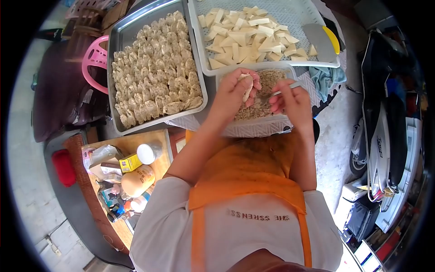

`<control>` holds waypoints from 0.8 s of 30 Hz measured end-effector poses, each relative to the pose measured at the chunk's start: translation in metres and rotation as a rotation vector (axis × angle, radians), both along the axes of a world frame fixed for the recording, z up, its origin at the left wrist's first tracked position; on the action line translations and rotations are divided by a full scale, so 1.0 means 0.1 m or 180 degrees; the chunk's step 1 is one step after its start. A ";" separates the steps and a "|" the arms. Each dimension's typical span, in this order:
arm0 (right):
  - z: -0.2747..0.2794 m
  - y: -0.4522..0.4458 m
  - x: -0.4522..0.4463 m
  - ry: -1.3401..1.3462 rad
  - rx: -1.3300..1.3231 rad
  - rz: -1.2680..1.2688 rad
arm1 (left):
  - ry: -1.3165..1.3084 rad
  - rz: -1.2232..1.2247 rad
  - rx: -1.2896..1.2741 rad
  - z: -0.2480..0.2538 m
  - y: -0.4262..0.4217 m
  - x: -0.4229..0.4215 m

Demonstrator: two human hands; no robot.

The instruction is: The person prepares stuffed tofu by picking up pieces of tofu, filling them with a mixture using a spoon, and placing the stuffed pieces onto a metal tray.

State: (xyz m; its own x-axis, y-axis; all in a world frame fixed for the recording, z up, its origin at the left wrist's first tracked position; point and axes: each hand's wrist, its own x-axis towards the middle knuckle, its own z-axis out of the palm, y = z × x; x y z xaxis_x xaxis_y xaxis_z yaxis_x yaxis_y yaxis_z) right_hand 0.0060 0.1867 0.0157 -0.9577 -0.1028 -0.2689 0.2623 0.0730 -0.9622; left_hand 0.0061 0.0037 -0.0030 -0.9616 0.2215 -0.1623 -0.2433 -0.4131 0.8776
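Two hands busy! Left hand (232,90) cups a pale, wedge-like piece (247,92) over brown crumbly mince (271,79), presumably so spills drop below; right hand (293,103) alongside grips a silver metal utensil (295,85).

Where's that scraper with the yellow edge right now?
In the head view, the scraper is at the right end of the white tray, beside the pale cut pieces and just above the teal cloth.
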 end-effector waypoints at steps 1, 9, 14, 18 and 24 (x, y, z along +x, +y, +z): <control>0.04 0.07 0.00 0.0122 -0.0089 -0.0114 | 0.0005 -0.0028 -0.0020 0.00 -0.01 0.00; 0.24 0.09 0.08 0.0683 -0.0343 -0.0715 | -0.0086 -0.0112 -0.0160 0.00 0.02 -0.02; 0.29 -0.21 0.15 0.0929 0.0011 -0.0804 | 0.0231 -0.0368 -0.0829 -0.08 0.05 -0.01; 0.33 -0.32 0.15 0.2401 0.1182 -0.0344 | 0.0353 -0.0234 -0.0702 -0.07 0.06 0.03; 0.36 -0.06 0.18 0.1907 0.0767 -0.1156 | 0.0095 -0.0201 -0.0183 -0.04 -0.01 0.03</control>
State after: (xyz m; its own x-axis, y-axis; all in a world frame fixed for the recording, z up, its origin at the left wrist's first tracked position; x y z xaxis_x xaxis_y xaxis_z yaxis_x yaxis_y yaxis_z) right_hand 0.0242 0.1806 0.0518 -0.9099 0.2442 0.3353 -0.2549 0.3087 -0.9164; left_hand 0.0086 0.0030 -0.0069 -0.9506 0.2730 -0.1480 -0.2407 -0.3466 0.9066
